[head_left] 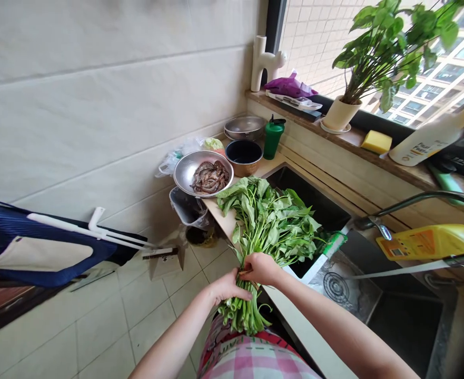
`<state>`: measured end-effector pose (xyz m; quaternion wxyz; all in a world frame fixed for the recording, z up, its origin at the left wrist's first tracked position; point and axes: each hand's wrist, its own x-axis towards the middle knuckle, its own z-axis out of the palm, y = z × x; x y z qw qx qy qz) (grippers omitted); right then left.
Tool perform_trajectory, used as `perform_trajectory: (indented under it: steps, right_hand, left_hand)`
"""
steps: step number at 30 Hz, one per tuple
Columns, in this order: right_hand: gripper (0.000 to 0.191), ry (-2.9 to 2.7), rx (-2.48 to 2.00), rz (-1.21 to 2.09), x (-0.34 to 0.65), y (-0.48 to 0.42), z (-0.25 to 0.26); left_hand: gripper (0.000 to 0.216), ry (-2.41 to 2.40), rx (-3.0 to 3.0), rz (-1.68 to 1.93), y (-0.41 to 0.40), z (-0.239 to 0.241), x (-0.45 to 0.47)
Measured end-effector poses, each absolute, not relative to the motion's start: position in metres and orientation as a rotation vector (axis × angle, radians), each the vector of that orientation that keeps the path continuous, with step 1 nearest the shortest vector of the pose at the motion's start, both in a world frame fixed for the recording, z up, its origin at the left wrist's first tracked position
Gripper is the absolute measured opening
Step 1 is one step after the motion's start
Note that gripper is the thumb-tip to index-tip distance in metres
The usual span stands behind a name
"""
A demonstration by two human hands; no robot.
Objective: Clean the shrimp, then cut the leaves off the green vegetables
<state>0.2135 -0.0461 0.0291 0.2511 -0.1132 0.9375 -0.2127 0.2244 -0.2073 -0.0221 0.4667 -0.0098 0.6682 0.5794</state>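
Observation:
A large bunch of water spinach [269, 221] lies across the counter edge and sink divider, leaves pointing away and cut stem ends toward my body. My left hand [227, 288] is wrapped round the stems from the left, thumb across them. Just above it, my right hand [261, 267] is closed, its fingers pinching at a thin brownish tie [246, 272] round the stems. Its fingertips are partly hidden. The cut stems [243, 313] stick out below both hands, over the counter's front edge.
A metal bowl of shrimp [211, 179], a dark-lined pot [243, 152] and a green shaker bottle [273, 138] stand behind the greens. The double sink [334, 310] with its faucet [377, 226] is at right. A bin [188, 205] sits below the counter at left.

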Motion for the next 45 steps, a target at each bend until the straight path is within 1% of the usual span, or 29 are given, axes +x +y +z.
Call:
perform_trajectory:
  steps: [2, 4, 8, 12, 16, 20, 24, 27, 31, 35, 37, 40, 41, 42, 43, 45]
  right_hand:
    - [0.016, 2.578, -0.253, -0.576, 0.218, -0.051, 0.030]
    - [0.012, 2.589, -0.205, -0.590, 0.220, -0.054, 0.028]
    - [0.017, 2.559, -0.108, -0.671, 0.216, -0.052, 0.016]
    - [0.017, 2.474, -0.056, -0.745, 0.208, -0.044, 0.008]
    - [0.012, 2.376, -0.130, -0.800, 0.206, -0.036, 0.013]
    - [0.019, 2.432, -0.148, -0.776, 0.213, -0.034, 0.018]
    - [0.009, 2.531, -0.119, -0.787, 0.218, -0.033, 0.026]
    - [0.006, 2.577, -0.147, -0.865, 0.213, -0.021, 0.035]
    - [0.006, 2.544, -0.331, -0.996, 0.196, 0.009, 0.049]
    - [0.010, 2.510, -0.522, -1.015, 0.176, 0.042, 0.065]
    - [0.013, 2.592, -0.578, -0.935, 0.169, 0.053, 0.073]
    - [0.012, 2.863, -0.655, -0.619, 0.163, 0.065, 0.079]
    - [0.012, 2.949, -0.656, -0.530, 0.162, 0.068, 0.078]
    - [0.013, 3.013, -0.611, -0.512, 0.161, 0.072, 0.074]
    - [0.015, 3.047, -0.520, -0.567, 0.161, 0.075, 0.069]
    - [0.013, 3.046, -0.266, -0.749, 0.158, 0.084, 0.055]
  left_hand:
    - [0.072, 1.555, -0.068, 1.443, -0.209, -0.024, 0.224]
    - [0.070, 1.333, -0.140, 1.516, -0.213, -0.032, 0.224]
    - [0.053, 0.862, -0.277, 1.628, -0.216, -0.060, 0.232]
    - [0.040, 0.667, -0.307, 1.650, -0.208, -0.076, 0.246]
    - [0.033, 0.771, -0.322, 1.717, -0.198, -0.062, 0.251]
    - [0.039, 0.856, -0.347, 1.769, -0.192, -0.044, 0.251]
    - [0.044, 0.860, -0.338, 1.806, -0.188, -0.030, 0.246]
    - [0.040, 0.879, -0.277, 1.799, -0.180, -0.018, 0.236]
    - [0.042, 0.922, -0.154, 1.810, -0.163, -0.003, 0.219]
    - [0.050, 1.021, -0.094, 1.794, -0.142, 0.006, 0.199]
    - [0.055, 1.089, -0.091, 1.793, -0.129, 0.008, 0.187]
    - [0.059, 1.242, -0.086, 1.798, -0.110, 0.008, 0.166]
    - [0.059, 1.320, -0.077, 1.790, -0.103, 0.007, 0.159]
    - [0.057, 1.410, -0.067, 1.781, -0.096, 0.006, 0.152]
    - [0.055, 1.501, -0.057, 1.769, -0.089, 0.004, 0.146]
    - [0.051, 1.651, -0.042, 1.744, -0.075, -0.001, 0.134]
